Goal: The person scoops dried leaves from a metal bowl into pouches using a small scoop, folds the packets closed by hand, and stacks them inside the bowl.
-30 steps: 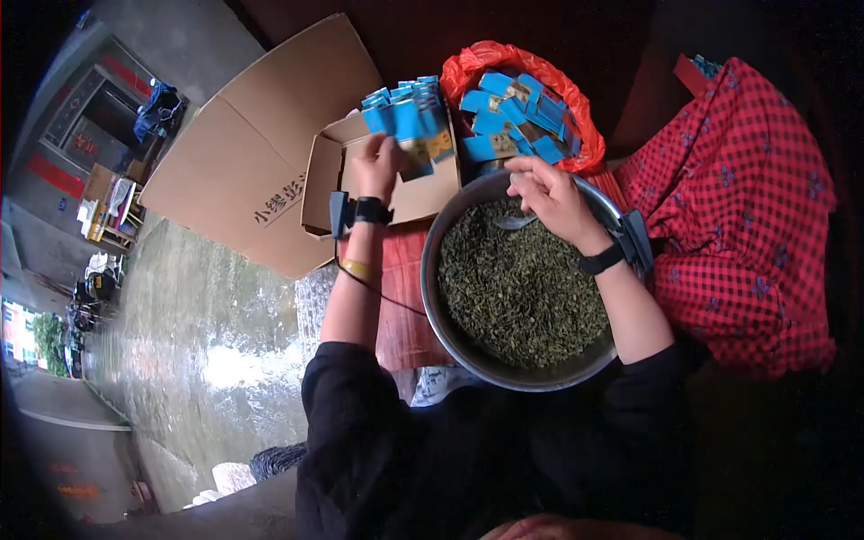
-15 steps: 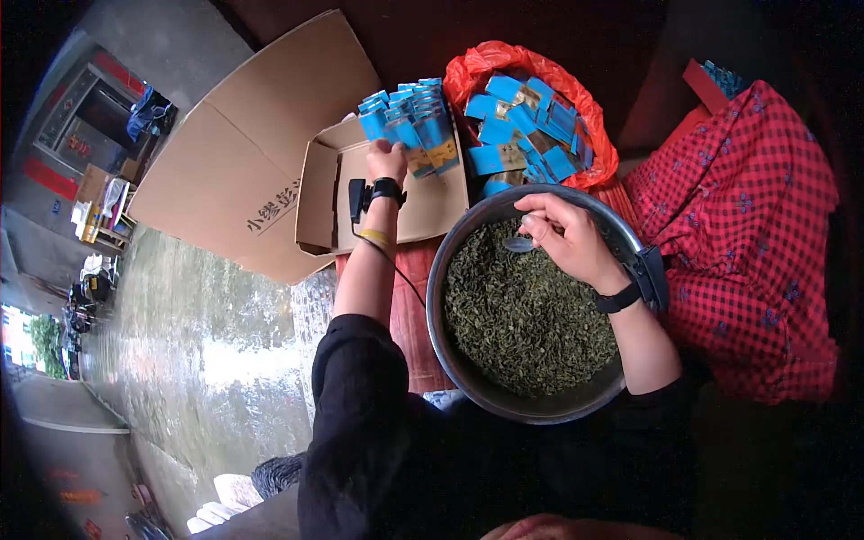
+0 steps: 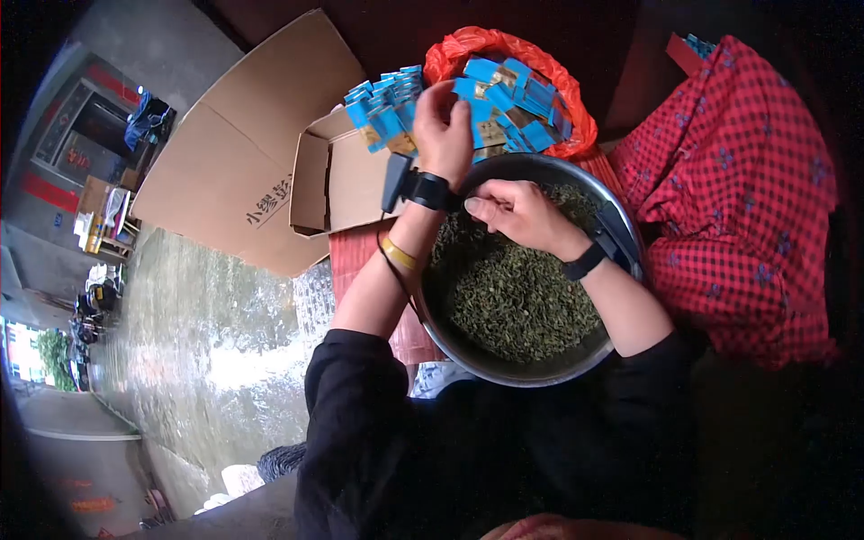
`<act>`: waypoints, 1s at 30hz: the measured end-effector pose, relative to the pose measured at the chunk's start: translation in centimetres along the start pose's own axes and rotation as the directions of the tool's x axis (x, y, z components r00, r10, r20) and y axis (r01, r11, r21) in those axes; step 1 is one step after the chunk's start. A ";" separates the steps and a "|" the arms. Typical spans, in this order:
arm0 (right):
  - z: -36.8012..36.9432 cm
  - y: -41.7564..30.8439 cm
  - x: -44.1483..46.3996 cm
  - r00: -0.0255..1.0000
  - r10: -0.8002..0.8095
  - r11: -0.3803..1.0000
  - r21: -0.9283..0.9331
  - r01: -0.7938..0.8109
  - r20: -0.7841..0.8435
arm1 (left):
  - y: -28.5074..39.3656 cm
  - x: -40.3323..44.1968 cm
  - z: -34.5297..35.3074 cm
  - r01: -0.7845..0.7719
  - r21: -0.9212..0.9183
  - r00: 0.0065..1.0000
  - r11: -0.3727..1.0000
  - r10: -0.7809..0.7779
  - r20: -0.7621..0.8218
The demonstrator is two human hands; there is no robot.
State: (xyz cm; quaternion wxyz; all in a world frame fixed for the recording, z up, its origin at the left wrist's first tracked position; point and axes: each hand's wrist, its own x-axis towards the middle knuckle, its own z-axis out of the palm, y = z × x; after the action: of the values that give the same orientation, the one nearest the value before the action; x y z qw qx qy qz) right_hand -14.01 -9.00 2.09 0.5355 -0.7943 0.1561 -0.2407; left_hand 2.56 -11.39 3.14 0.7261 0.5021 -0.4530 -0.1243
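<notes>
My left hand (image 3: 445, 137) reaches to the edge of the orange-red plastic bag (image 3: 580, 83), beside the blue packets (image 3: 538, 97) in it. Its thumb stands apart from the curved fingers, and I see nothing held there. Over the steel basin (image 3: 508, 382) my right hand (image 3: 522, 214) is closed, knuckles up, around a small clear spoon that its fingers now hide. Dark green dried leaves, which look like tea (image 3: 522, 301), cover the basin's bottom. Blue-and-gold packets (image 3: 385, 106) stand in rows in the shallow cardboard box (image 3: 353, 184), left of my left hand.
A large cardboard flap (image 3: 243, 144) with printed characters rises behind the box. Red checked cloth (image 3: 729, 216) drapes on the right, close to the basin. A cable runs along my left forearm. Wet-looking floor (image 3: 216, 333) stretches out at left.
My left hand has moved right, from the packets in the box to the bag. My right hand has shifted left, and the spoon has gone out of sight. The whole view has shifted slightly.
</notes>
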 end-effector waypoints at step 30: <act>0.3 4.0 0.9 0.987 -0.163 0.792 -0.596 0.132 0.002 | 3.4 -3.6 0.3 0.760 -0.647 0.579 0.064 -0.518 0.629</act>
State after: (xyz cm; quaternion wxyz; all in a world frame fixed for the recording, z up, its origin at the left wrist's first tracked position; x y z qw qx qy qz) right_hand -13.03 -10.71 -1.53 0.2359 -0.9253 0.1744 -0.2402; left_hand -0.61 -7.74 4.16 0.6764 0.1701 -0.1231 -0.7059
